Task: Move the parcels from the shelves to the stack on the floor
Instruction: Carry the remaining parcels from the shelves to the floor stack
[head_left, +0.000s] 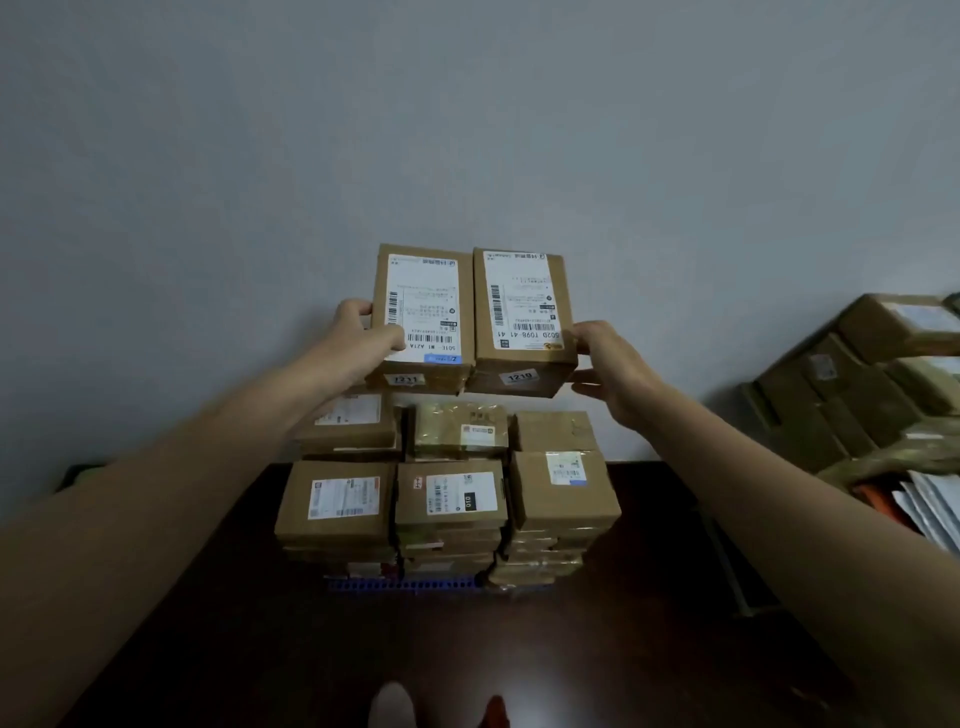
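- Now: two parcels are in hand, side by side, touching along their long edges; long axes run 12–6.
- left parcel (431, 312) (tag 1211): left hand (358, 332) grips its 9 o'clock side, thumb curled over the label.
- right parcel (524, 312) (tag 1210): right hand (608, 369) pinches its 3 o'clock edge, thumb and fingers curled on it.
- stack (452, 499) lies at 6 o'clock of the pair, on a blue pallet (405, 584) on the dark floor (623, 649). The pair hangs over the back row, apart from it.
- Judgement: the drop is straight down and both hands are equally near. The inward squeeze has to hold or the seam opens.
- shelf parcels (852, 395) are at 3 o'clock, well apart.
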